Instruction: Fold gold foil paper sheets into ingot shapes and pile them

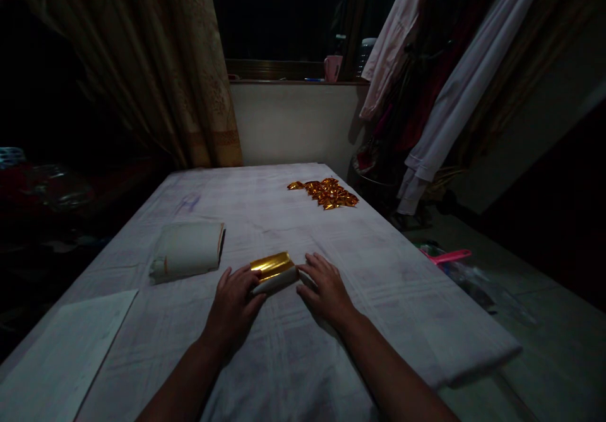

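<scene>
A small sheet of gold foil paper, gold on top and white underneath, lies partly rolled or folded on the white cloth-covered table. My left hand rests at its left end, fingers curled against the paper's edge. My right hand presses on its right end with fingers bent down. Farther back on the table lies a pile of several folded gold foil pieces.
A rolled whitish bundle of paper lies left of my hands. A flat white sheet sits at the near left corner. Curtains hang behind; clothes hang at right. A pink cup stands on the window sill. A pink object lies on the floor at right.
</scene>
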The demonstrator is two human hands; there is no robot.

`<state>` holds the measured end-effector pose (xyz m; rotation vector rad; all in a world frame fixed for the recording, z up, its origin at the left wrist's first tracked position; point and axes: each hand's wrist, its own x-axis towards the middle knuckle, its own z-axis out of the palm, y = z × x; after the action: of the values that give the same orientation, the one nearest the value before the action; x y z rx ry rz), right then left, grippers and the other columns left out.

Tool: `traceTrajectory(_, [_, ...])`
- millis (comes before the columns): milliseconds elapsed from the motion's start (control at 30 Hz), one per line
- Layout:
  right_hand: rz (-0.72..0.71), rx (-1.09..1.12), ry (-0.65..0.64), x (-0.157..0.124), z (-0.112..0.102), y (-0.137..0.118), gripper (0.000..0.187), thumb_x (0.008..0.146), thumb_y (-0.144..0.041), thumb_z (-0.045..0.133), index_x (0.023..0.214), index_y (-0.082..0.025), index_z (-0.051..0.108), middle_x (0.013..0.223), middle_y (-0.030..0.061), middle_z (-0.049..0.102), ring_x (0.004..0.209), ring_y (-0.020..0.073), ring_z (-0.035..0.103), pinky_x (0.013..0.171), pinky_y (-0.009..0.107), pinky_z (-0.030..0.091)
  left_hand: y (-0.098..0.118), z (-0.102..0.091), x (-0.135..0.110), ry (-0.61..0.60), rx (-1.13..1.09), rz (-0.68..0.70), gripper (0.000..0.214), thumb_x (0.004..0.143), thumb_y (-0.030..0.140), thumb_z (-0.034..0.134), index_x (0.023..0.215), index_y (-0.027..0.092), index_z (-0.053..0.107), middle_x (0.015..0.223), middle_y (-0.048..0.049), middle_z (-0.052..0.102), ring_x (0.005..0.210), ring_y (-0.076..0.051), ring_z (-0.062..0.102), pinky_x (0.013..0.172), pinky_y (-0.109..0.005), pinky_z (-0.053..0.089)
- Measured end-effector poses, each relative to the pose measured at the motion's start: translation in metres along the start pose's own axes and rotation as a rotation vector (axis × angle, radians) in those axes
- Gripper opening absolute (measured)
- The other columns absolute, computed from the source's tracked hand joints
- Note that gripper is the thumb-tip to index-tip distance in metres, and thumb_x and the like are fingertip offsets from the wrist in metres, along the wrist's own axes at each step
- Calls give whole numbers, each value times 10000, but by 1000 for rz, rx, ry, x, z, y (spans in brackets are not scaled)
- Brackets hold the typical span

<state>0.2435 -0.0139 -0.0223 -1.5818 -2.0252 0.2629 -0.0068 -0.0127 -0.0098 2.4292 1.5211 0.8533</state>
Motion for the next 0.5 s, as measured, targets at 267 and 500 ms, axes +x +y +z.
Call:
traceTrajectory(267, [-63,163,61,-1,-2,6,220,796,-211,705,1013,-245,714,1409,106,622,1380,301,497,1123,513,394,3,-7,2,48,-150,74,193,917,301,546,1067,256,659,1169,-64,750,1138,-266,675,1133,-555,378])
traceTrajectory(500, [-120,350,96,1,-8,-3,128,877,-298,640,981,-251,695,1325,92,681,1340,276,537,1113,493,413,13,-10,1,108,-452,-266,280,926,492,520,830,230,549,653,39,602,585,-155,588,570,-264,481])
